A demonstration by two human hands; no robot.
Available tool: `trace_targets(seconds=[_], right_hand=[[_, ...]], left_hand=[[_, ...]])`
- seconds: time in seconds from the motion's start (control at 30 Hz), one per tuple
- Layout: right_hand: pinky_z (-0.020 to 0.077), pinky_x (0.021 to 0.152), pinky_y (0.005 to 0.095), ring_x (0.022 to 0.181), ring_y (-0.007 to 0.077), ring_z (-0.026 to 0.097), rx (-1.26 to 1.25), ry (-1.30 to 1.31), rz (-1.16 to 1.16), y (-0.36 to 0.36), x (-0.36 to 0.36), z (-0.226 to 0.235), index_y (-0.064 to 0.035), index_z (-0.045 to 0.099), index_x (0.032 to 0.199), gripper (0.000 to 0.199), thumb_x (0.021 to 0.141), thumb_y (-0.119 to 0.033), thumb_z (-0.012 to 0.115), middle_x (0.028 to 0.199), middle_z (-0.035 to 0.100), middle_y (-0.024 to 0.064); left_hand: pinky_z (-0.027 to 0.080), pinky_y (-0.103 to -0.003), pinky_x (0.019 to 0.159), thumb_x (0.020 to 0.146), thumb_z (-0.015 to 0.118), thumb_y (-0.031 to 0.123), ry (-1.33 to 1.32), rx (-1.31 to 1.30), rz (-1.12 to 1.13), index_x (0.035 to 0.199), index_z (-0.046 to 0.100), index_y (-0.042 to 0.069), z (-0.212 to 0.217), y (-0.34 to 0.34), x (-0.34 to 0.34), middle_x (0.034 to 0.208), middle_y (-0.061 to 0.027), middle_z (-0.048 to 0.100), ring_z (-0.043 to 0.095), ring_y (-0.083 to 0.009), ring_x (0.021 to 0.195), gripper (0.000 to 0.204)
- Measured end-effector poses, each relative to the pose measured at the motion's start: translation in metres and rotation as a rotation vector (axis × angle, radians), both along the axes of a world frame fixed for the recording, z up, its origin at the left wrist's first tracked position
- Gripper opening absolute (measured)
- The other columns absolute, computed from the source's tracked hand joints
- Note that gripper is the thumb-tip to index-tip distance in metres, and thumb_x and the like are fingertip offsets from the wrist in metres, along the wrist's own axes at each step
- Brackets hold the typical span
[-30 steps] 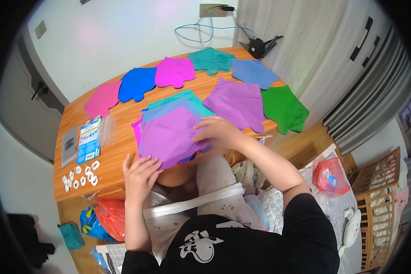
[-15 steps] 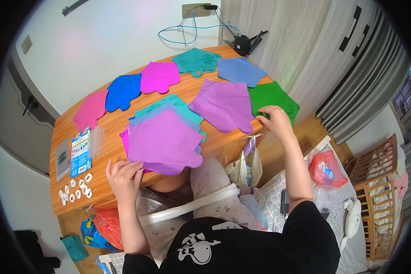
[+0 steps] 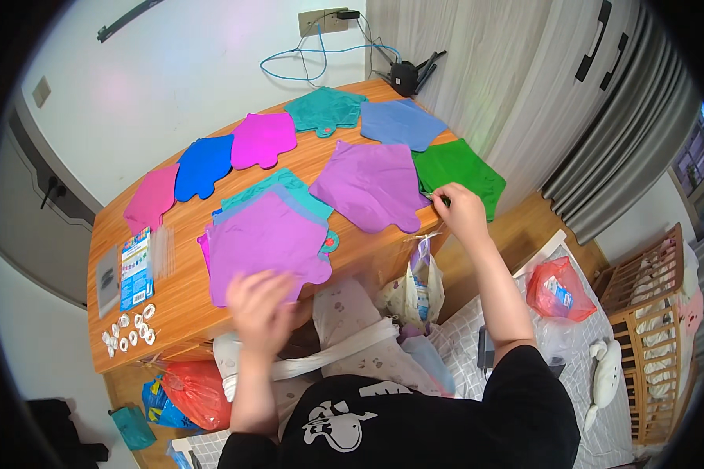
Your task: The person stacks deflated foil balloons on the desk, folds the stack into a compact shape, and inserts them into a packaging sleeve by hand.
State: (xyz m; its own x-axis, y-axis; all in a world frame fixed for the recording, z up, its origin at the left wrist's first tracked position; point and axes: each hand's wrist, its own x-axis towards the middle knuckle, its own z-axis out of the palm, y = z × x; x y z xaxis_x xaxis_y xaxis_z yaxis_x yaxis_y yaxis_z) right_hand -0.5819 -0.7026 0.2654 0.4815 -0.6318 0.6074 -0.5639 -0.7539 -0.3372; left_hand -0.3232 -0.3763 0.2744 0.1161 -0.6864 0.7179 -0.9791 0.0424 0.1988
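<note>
My right hand (image 3: pixel 457 209) is closed in a pinch at the lower left edge of a flat green piece (image 3: pixel 460 173) with a thin, fabric-like look. Just left of it lies a large purple piece (image 3: pixel 371 184), five-sided with a rounded tab. My left hand (image 3: pixel 262 313), smeared by motion, hovers over or touches the front edge of a lighter purple piece (image 3: pixel 270 242); I cannot tell which. That piece tops a stack, with a turquoise piece (image 3: pixel 297 191) and blue edges showing beneath it.
Similar pink (image 3: pixel 150 197), blue (image 3: pixel 203 168), magenta (image 3: pixel 264 141), teal (image 3: pixel 325 111) and grey-blue pieces (image 3: pixel 403 123) line the wooden table's (image 3: pixel 192 281) back. At left lie a printed blue packet (image 3: pixel 137 270) and several small white coils (image 3: pixel 133 328). A black router (image 3: pixel 404 76) stands behind.
My left hand has moved right along the stack's front edge and blurs. My right hand has shifted slightly and pinches at the green piece's edge. The view has moved a little.
</note>
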Motion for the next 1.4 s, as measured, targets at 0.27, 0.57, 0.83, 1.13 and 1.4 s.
trace_targets(seconds=[0.27,0.57,0.83,1.13,1.4], right_hand=[[0.0515,0.065,0.0353,0.072,0.0232,0.067,0.322,-0.089,0.045,-0.017,-0.004,0.007,0.0005,0.068,0.084,0.018,0.086,-0.015,0.076,0.084,0.071,0.0122],[0.0469,0.061,0.0277,0.066,0.0102,0.056,0.801,-0.169,0.255,-0.104,-0.041,0.002,-0.0063,0.063,0.099,0.02,0.09,-0.02,0.074,0.074,0.061,-0.0034],[0.0509,0.083,0.044,0.093,0.0363,0.066,-0.093,-0.394,-0.447,-0.208,-0.137,0.133,-0.0024,0.061,0.109,0.027,0.1,-0.028,0.056,0.098,0.068,0.0226],[0.0532,0.075,0.038,0.086,0.0304,0.071,-0.289,-0.548,-0.389,0.003,-0.013,0.177,-0.0026,0.058,0.112,0.022,0.104,-0.023,0.053,0.095,0.07,0.0181],[0.0514,0.097,0.0441,0.111,0.0364,0.064,0.018,0.22,0.6,0.111,0.122,0.091,-0.0076,0.06,0.126,0.03,0.096,-0.007,0.057,0.118,0.069,0.0165]], left_hand=[[0.04,-0.052,0.105,0.087,0.067,0.018,0.204,0.046,-0.452,0.123,0.061,0.006,-0.008,-0.197,-0.12,0.124,-0.012,0.064,0.057,-0.0302,0.119,0.039],[0.026,-0.055,0.117,0.086,0.07,0.032,0.079,0.048,-0.173,0.116,0.06,0.006,-0.028,-0.26,-0.161,0.115,-0.0133,0.058,0.052,-0.0293,0.118,0.04],[0.022,-0.056,0.119,0.089,0.066,0.046,0.033,0.296,-0.179,0.116,0.063,0.005,-0.025,-0.257,-0.169,0.117,-0.011,0.057,0.052,-0.0281,0.115,0.049],[0.021,-0.058,0.119,0.091,0.063,0.048,0.055,0.237,-0.21,0.135,0.055,0.004,-0.027,-0.24,-0.14,0.136,-0.0163,0.054,0.044,-0.0332,0.133,0.063],[0.047,-0.045,0.101,0.085,0.077,0.024,0.375,0.364,-0.829,0.132,0.062,0.013,0.038,-0.028,-0.026,0.137,-0.0072,0.06,0.059,-0.0286,0.121,0.05]])
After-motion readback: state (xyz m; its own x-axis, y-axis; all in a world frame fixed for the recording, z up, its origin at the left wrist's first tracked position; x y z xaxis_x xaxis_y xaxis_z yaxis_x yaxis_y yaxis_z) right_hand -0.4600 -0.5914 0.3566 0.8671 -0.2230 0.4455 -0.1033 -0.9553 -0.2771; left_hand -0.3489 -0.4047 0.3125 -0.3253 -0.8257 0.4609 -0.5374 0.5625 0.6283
